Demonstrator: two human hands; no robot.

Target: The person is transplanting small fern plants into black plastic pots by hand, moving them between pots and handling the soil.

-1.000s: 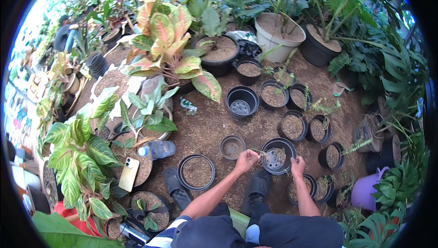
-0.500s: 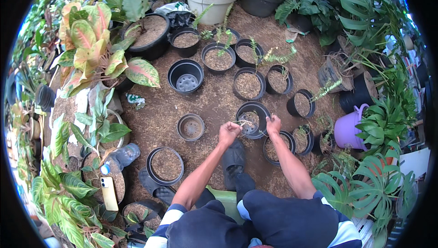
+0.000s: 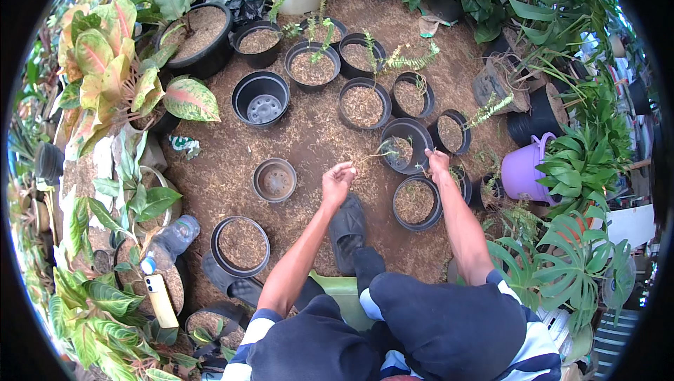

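Head view: The left hand is closed to a pinch, its fingertips on a thin plant stem that reaches toward the mouth of a black pot. Whether the stem touches the pot is hard to judge at this size. The right hand has its fingers closed on the pot's near right rim. The pot is tilted, its opening toward the person. A soil-filled pot stands just below; a shallow pot lies left of the left hand.
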